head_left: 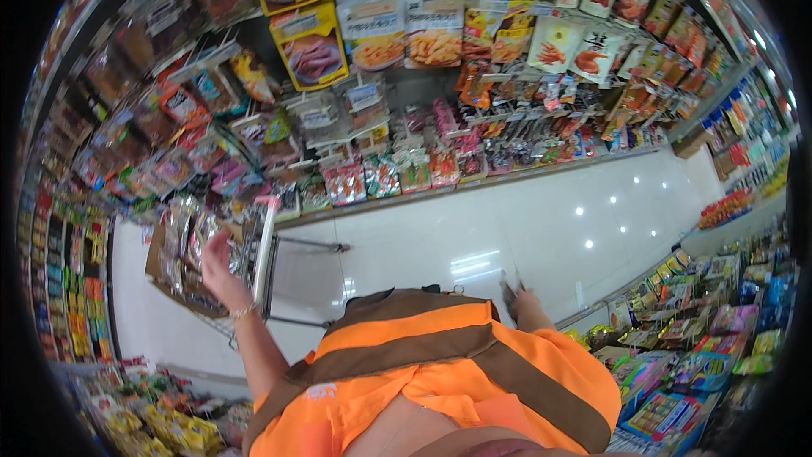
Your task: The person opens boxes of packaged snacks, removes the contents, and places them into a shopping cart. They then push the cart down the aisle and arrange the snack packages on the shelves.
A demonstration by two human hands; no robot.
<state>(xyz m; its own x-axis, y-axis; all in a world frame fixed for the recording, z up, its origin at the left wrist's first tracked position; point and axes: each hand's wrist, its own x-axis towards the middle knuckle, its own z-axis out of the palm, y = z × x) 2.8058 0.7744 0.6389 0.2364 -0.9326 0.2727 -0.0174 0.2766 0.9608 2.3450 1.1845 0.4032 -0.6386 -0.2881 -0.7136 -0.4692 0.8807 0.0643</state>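
Observation:
My left hand [220, 264], with a bracelet at the wrist, is raised over an open cardboard box [158, 247] of shiny plastic packets in a shopping cart; its fingers are blurred, and whether they touch a packet is unclear. The cart's handle [263, 254] runs just right of that hand. On my other side, my right hand [521, 304] hangs low beside the brown and orange apron [406, 324]. A thin, greyish item [508, 297] appears at its fingers, too blurred to identify.
Hooks ahead carry rows of snack packets [434, 28] above a low shelf edge [488, 179]. Glossy tiled floor [406, 254] lies between the displays. More packaged goods [675, 362] stand close at the right, and others [171, 425] at the lower left. Filled shelves [73, 285] line the far left.

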